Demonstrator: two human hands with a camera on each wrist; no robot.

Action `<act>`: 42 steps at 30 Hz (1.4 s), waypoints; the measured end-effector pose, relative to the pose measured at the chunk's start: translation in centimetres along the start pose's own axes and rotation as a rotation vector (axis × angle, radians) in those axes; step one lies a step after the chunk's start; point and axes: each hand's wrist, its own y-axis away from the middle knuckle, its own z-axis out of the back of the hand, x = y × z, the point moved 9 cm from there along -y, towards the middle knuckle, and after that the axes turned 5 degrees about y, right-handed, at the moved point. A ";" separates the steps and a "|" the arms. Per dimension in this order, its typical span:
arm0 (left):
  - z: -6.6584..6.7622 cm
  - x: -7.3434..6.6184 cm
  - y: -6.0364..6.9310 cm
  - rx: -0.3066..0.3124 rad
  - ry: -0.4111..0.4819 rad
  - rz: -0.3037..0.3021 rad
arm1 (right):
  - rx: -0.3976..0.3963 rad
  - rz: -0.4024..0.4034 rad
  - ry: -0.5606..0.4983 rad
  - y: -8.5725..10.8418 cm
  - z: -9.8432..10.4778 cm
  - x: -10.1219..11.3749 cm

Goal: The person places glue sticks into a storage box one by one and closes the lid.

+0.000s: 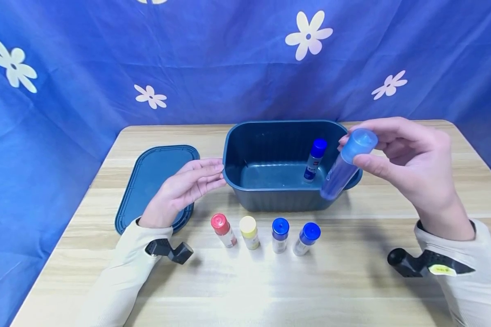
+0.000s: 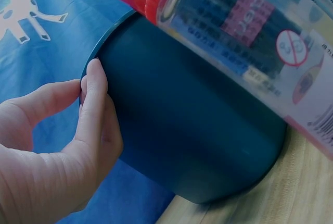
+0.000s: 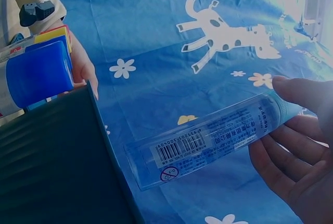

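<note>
A dark teal storage box [image 1: 278, 200] stands on the table. At its left end, my left hand [image 1: 188, 186] pinches the rim with its fingertips. My right hand [image 1: 409, 159] grips a clear blue glue stick [image 1: 338, 179] by its light blue cap. That glue stick tilts over the box's front right corner, its lower end pointing down and left. Inside the box, a smaller blue-capped glue stick [image 1: 314, 160] stands near the right side. In the right wrist view, the held glue stick [image 3: 203, 143] shows a barcode label.
In front of the box stands a row: a red-capped glue stick [image 1: 224, 230], a yellow-capped one [image 1: 249, 232], and two blue-capped glue sticks [image 1: 280, 235] [image 1: 307, 238]. A teal lid [image 1: 155, 181] lies on the left, partly behind my left hand. Blue flowered cloth [image 1: 229, 59] hangs behind the table.
</note>
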 end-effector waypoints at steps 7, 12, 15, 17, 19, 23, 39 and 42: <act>0.0 0.0 -0.2 0.012 -0.032 -0.008 | -0.009 -0.010 0.059 -0.2 0.1 -0.2; -0.3 0.0 -0.3 0.026 -0.021 -0.009 | -0.010 -0.007 0.067 -0.2 0.1 -0.3; -0.3 -0.1 -0.3 0.023 -0.028 -0.013 | -0.006 0.004 0.061 -0.3 -0.1 -0.3; -0.3 -0.2 -0.2 0.021 -0.040 -0.018 | -0.005 0.013 0.058 -0.3 -0.1 -0.3; -0.3 -0.2 -0.2 0.024 -0.033 -0.020 | -0.006 0.023 0.060 -0.4 -0.2 -0.2; -0.4 -0.2 -0.1 0.041 -0.020 -0.023 | -0.011 0.030 0.043 -0.6 -0.2 -0.2; -0.3 -0.3 -0.1 0.025 -0.031 -0.016 | -0.058 -0.001 0.083 -0.8 0.1 -0.7; -0.5 -0.3 0.0 0.054 0.004 -0.012 | -0.067 -0.007 0.076 -0.7 0.2 -1.0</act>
